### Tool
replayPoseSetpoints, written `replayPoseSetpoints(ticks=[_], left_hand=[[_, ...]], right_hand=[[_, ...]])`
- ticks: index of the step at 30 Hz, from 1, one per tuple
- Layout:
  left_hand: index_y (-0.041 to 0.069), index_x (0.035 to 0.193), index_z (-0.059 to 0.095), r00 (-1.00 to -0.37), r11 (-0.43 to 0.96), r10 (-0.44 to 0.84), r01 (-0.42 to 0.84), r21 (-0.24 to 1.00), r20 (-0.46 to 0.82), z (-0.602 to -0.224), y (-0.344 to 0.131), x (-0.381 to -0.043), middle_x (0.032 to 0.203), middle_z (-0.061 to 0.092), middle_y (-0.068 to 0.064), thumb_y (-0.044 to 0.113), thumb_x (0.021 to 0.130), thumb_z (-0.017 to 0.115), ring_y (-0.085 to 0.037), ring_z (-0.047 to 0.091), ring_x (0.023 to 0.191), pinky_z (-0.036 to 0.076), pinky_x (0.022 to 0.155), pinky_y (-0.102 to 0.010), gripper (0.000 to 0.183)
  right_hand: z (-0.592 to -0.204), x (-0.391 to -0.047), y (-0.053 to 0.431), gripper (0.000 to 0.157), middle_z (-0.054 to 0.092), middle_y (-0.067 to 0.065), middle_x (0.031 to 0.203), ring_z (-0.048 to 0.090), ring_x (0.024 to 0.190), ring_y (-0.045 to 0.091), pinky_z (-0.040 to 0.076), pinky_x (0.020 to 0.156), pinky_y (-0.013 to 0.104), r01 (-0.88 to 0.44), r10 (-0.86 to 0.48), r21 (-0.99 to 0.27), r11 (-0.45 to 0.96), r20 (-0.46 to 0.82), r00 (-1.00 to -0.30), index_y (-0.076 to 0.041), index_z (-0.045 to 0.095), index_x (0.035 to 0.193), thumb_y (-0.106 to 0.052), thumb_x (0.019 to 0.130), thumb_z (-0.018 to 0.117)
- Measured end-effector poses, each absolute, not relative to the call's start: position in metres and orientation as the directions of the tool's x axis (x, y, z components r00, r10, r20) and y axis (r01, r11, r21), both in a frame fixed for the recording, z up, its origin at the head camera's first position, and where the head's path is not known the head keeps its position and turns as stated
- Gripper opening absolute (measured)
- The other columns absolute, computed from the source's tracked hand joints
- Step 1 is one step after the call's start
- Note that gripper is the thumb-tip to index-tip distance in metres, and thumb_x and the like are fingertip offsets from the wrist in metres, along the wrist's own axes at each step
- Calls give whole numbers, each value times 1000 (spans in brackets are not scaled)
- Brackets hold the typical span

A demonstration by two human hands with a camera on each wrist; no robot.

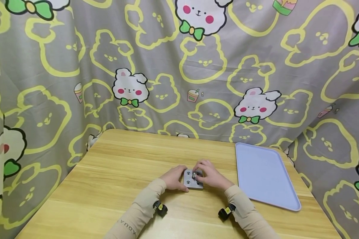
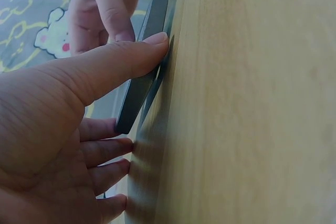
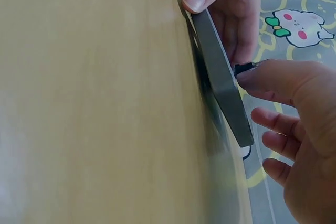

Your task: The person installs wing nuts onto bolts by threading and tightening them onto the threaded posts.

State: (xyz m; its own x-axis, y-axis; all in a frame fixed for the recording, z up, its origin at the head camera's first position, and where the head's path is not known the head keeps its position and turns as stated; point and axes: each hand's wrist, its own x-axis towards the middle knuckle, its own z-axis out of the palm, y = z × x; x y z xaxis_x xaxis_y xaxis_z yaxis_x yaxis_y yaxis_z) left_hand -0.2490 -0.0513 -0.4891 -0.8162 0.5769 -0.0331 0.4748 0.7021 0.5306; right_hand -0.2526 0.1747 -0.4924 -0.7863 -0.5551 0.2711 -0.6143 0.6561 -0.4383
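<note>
A square grey metal plate [image 1: 193,185] with round holes near its corners lies over the wooden table, in front of me. My left hand [image 1: 174,178] grips it from the left, thumb on the near edge and fingertips at the far side. In the left wrist view that thumb presses along the plate's side [image 2: 137,100]. Over the plate's top, my right hand [image 1: 210,176] pinches a small dark piece [image 3: 244,68] with a ridged edge between thumb and index finger. The other right fingers are loosely bent. I cannot tell the piece's exact kind, as fingertips cover most of it.
A pale blue-lilac tray [image 1: 266,176] lies on the table to the right of my right hand. The wooden table [image 1: 122,159] extends to both sides. Behind it hangs a grey curtain [image 1: 161,59] with cartoon prints. Each wrist wears a small black camera.
</note>
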Motion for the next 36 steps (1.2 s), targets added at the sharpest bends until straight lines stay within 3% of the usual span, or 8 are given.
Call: replayPoseSetpoints(ticks=[11, 19, 36], left_hand=[[5, 143, 40, -819, 707, 572, 460, 537, -52, -488, -52, -248, 143, 50, -10, 44, 71, 85, -28, 49, 131, 40, 114, -41, 94], [5, 142, 41, -820, 709, 571, 470, 526, -36, -490, -51, -249, 142, 51, -10, 45, 69, 85, -28, 50, 130, 40, 114, -41, 94], [5, 144, 40, -820, 712, 570, 458, 532, -58, -487, -52, -248, 144, 49, -10, 45, 71, 84, -28, 49, 132, 41, 113, -41, 94]], right_hand=[[-490, -250, 171, 17, 59, 1, 114, 45, 110, 21, 41, 94, 44, -625, -575, -463, 629, 264, -774, -22, 68, 100, -15, 84, 72], [-488, -249, 168, 12, 59, 1, 111, 44, 105, 19, 40, 90, 40, -631, -582, -443, 637, 261, -770, -19, 68, 94, -15, 85, 73], [-489, -249, 158, 18, 59, 3, 108, 44, 96, 17, 37, 82, 35, -592, -537, -395, 702, 252, -805, -17, 58, 83, -21, 82, 75]])
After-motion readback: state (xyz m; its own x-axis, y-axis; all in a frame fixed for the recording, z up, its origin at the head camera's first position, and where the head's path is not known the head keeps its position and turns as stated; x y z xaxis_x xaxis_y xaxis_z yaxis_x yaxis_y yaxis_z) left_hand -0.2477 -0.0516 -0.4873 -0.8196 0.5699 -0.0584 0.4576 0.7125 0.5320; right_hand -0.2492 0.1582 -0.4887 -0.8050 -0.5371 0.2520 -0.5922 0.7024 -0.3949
